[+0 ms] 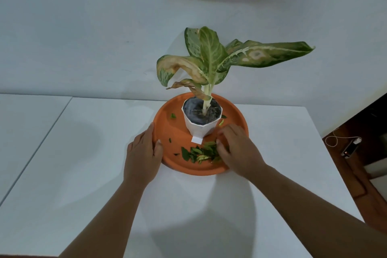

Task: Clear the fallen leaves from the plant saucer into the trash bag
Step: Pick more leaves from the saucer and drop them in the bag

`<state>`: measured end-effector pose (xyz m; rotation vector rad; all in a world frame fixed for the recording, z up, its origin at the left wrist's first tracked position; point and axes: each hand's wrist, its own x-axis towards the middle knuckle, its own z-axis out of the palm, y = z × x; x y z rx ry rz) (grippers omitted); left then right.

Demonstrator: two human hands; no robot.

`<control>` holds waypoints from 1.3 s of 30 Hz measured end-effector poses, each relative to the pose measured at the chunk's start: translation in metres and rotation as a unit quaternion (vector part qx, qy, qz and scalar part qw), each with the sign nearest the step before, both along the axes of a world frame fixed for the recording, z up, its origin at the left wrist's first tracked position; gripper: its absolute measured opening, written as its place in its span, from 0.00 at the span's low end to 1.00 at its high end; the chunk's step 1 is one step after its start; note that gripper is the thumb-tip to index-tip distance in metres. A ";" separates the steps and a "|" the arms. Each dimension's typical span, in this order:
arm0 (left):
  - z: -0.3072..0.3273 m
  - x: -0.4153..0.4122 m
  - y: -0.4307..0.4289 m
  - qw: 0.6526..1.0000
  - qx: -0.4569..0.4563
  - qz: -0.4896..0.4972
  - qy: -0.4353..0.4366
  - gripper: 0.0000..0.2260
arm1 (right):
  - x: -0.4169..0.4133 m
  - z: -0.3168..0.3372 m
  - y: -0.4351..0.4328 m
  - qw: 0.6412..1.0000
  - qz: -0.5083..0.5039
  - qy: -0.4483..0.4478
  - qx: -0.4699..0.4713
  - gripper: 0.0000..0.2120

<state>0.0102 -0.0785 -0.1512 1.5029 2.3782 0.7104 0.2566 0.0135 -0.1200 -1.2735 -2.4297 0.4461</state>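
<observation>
Both forearms reach in over the white table (83,153). I see my left hand (143,153) clamped on the orange saucer (167,130) rim, left of the white pot (201,120). My right hand (235,148) rests half-curled in front of the pot, fingertips touching the leaf pile (199,154), holding nothing I can see. The pile stretches leftward from that hand, so it is nearer. No trash bag visible.
</observation>
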 end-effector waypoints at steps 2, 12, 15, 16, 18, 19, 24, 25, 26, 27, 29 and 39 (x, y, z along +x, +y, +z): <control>-0.001 0.001 0.001 1.000 0.009 -0.002 -0.002 0.27 | 0.003 -0.004 0.017 1.000 -0.022 -0.015 0.000 0.12; 0.002 0.007 -0.002 0.999 0.035 0.021 -0.003 0.26 | -0.019 -0.003 0.058 0.987 0.050 -0.141 -0.060 0.25; 0.008 0.011 0.002 0.994 0.079 0.052 -0.047 0.22 | -0.010 -0.004 0.043 0.982 0.059 -0.163 -0.071 0.22; 0.010 0.010 0.005 0.994 0.089 0.048 -0.029 0.21 | -0.007 -0.003 0.038 0.980 0.065 -0.172 -0.074 0.21; 0.015 0.006 0.019 0.995 0.087 -0.005 0.043 0.22 | 0.000 -0.001 0.035 0.979 0.065 -0.175 -0.085 0.20; 0.016 0.002 0.029 0.993 0.074 -0.045 0.077 0.22 | 0.002 0.001 0.037 0.979 0.060 -0.172 -0.087 0.19; 0.019 -0.006 0.078 0.953 -0.073 -0.207 0.208 0.23 | -0.007 -0.001 0.074 0.978 0.102 -0.181 -0.011 0.26; 0.020 -0.005 0.083 0.945 -0.097 -0.219 0.223 0.23 | -0.011 -0.004 0.082 0.973 0.130 -0.192 0.006 0.27; 0.021 -0.003 0.085 0.937 -0.111 -0.228 0.240 0.22 | -0.013 -0.005 0.087 0.968 0.147 -0.202 0.010 0.27; 0.022 -0.001 0.085 0.932 -0.114 -0.235 0.253 0.21 | -0.014 -0.009 0.092 0.964 0.159 -0.212 0.006 0.26; 0.023 0.003 0.080 0.933 -0.111 -0.236 0.247 0.18 | -0.011 -0.012 0.094 0.961 0.169 -0.219 -0.018 0.24; 0.030 0.035 0.046 0.981 -0.058 -0.177 0.047 0.07 | 0.014 0.018 0.045 0.970 0.168 -0.111 -0.133 0.19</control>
